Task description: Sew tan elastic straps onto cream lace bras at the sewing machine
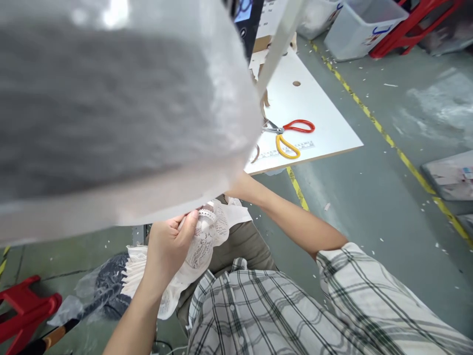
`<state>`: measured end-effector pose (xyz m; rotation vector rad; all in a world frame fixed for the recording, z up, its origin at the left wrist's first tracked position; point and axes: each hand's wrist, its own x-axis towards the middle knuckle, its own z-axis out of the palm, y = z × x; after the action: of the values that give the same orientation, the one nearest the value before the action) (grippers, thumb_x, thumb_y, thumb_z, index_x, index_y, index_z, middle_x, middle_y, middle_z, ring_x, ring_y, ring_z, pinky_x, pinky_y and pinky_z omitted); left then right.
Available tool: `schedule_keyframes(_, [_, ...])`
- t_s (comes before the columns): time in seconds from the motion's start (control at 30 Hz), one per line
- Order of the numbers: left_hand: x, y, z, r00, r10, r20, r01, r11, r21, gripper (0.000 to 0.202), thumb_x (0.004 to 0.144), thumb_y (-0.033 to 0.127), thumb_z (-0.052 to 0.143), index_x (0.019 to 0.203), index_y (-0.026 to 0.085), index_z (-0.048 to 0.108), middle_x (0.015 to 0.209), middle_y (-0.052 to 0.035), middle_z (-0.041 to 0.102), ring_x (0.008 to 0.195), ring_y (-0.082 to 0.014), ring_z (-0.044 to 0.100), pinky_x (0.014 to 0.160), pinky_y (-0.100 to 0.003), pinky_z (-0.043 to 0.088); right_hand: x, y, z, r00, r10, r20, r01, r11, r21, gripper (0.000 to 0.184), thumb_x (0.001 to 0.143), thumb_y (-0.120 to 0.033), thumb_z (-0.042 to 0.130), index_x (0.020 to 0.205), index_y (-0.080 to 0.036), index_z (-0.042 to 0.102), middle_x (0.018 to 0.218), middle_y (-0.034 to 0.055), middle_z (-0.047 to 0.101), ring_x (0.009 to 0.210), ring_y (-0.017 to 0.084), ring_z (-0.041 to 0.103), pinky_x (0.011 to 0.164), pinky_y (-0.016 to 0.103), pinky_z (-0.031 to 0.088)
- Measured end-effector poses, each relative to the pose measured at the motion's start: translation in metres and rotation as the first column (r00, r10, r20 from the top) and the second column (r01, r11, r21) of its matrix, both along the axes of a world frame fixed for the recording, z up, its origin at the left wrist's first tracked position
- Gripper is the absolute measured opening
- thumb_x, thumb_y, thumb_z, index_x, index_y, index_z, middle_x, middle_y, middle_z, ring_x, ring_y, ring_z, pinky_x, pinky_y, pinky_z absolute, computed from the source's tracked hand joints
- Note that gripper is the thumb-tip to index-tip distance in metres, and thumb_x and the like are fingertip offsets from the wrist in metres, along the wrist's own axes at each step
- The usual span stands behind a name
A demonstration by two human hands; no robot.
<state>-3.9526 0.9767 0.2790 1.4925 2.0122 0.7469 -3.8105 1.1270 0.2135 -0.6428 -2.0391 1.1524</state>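
Observation:
My left hand (173, 241) pinches the edge of a white lace garment (201, 241) between thumb and fingers, just below the lower rim of a large blurred grey-and-white object (129, 123). The lace hangs over my lap, and a pleated white part of it spreads out left of my wrist. From the right, my right forearm (281, 212) reaches in under that same object, which hides the hand and its fingers. On the white table (325, 118) lie scissors (281, 130) with one red and one yellow handle, their blades partly covered.
A printed ruler scale (306, 144) runs along the table edge. Behind stand a clear plastic bin (364, 29) and a red stool (410, 32). Another red stool (27, 305) and a dark plastic-wrapped bundle (111, 286) are at lower left. Yellow-black tape (377, 123) marks the floor.

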Motion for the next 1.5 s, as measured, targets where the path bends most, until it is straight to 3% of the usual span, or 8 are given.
schedule_keyframes(0.23, [0.001, -0.007, -0.001, 0.99, -0.024, -0.136, 0.025, 1.0, 0.006, 0.026, 0.093, 0.035, 0.059, 0.105, 0.025, 0.08, 0.095, -0.0014, 0.08, 0.078, -0.0177, 0.073, 0.065, -0.022, 0.055, 0.0, 0.003, -0.005, 0.997, 0.006, -0.079, -0.009, 0.999, -0.037, 0.006, 0.084, -0.021, 0.058, 0.08, -0.017, 0.058, 0.094, 0.0035, 0.057, 0.085, 0.015, 0.053, 0.077, 0.027, 0.043])
schedule_keyframes(0.4, [0.005, -0.01, 0.0, 0.982, -0.012, -0.186, 0.016, 1.0, 0.02, 0.024, 0.093, 0.033, 0.058, 0.103, 0.026, 0.079, 0.088, 0.0009, 0.079, 0.06, -0.0121, 0.066, 0.055, -0.019, 0.049, -0.002, 0.002, -0.01, 0.993, -0.026, -0.114, 0.026, 1.0, -0.003, 0.007, 0.084, -0.021, 0.058, 0.078, -0.017, 0.057, 0.091, 0.0034, 0.057, 0.084, 0.015, 0.05, 0.074, 0.027, 0.04])
schedule_keyframes(0.83, [0.002, -0.018, -0.008, 0.982, 0.06, -0.18, -0.033, 0.988, 0.148, 0.018, 0.093, 0.029, 0.063, 0.101, 0.026, 0.079, 0.103, 0.0009, 0.079, 0.09, -0.0153, 0.074, 0.074, -0.02, 0.055, -0.006, -0.001, -0.01, 0.994, -0.04, -0.103, 0.037, 0.999, -0.035, 0.007, 0.082, -0.019, 0.06, 0.078, -0.017, 0.056, 0.092, 0.0026, 0.058, 0.078, 0.013, 0.048, 0.072, 0.026, 0.038])
schedule_keyframes(1.5, [-0.009, -0.022, -0.022, 0.987, 0.092, -0.129, -0.054, 0.961, 0.272, 0.017, 0.091, 0.026, 0.066, 0.103, 0.026, 0.079, 0.1, -0.002, 0.078, 0.089, -0.0162, 0.072, 0.076, -0.024, 0.055, -0.009, -0.005, -0.003, 0.994, -0.079, -0.08, 0.071, 0.992, -0.108, 0.004, 0.081, -0.02, 0.062, 0.082, -0.017, 0.063, 0.098, 0.0047, 0.064, 0.088, 0.016, 0.059, 0.078, 0.028, 0.043])
